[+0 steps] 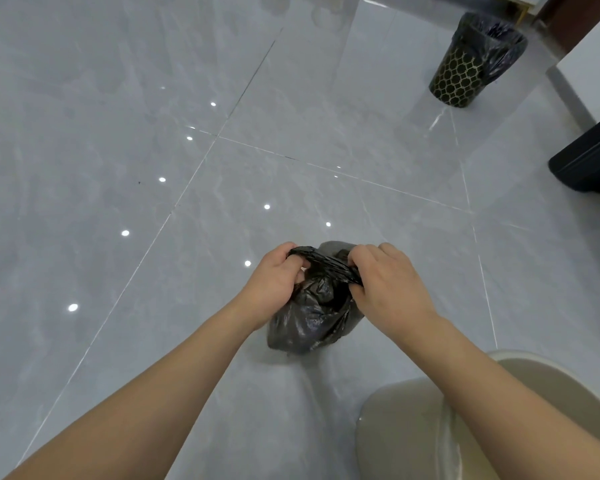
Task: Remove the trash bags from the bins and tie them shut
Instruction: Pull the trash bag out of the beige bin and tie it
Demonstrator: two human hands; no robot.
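Note:
A small black trash bag hangs just above the grey tiled floor, low in the middle of the view. My left hand grips the left end of its twisted top, and my right hand grips the right end, so a band of plastic stretches between them. The bag bulges below my hands; what is inside is hidden. Far off at the upper right stands a black bin with a gold honeycomb pattern, a black liner folded over its rim.
A beige rounded bin sits at the lower right, under my right forearm. A black object stands at the right edge, with a white furniture panel behind it. Glossy floor tiles spread to the left and ahead.

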